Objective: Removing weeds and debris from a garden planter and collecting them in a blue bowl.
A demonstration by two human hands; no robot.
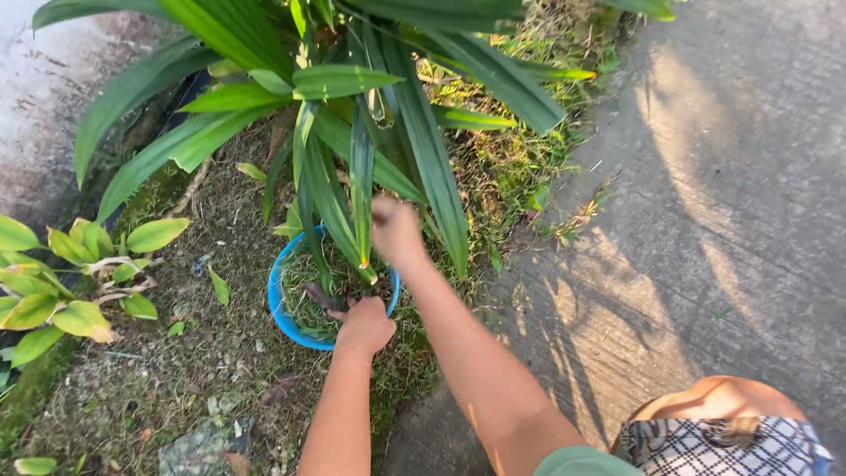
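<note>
Left hand [364, 324] curled shut on weeds in the blue pot [280, 308], set on dirt by the path. Right hand [395, 231] fisted round long leaves [361, 189]. Leaves bendy, prob tear-prone; grip near base.

- A concrete path [705, 203] fills the right side of the frame, crossed by sun and shadow.
- A small shrub with yellow-green leaves [62, 282] stands at the left edge.
- A flat grey stone [198, 445] lies at the bottom, left of centre.
- Patchy grass and dry litter [511, 167] cover the soil in the upper centre.
- Checked cloth [723, 445] shows at the lower right corner.
</note>
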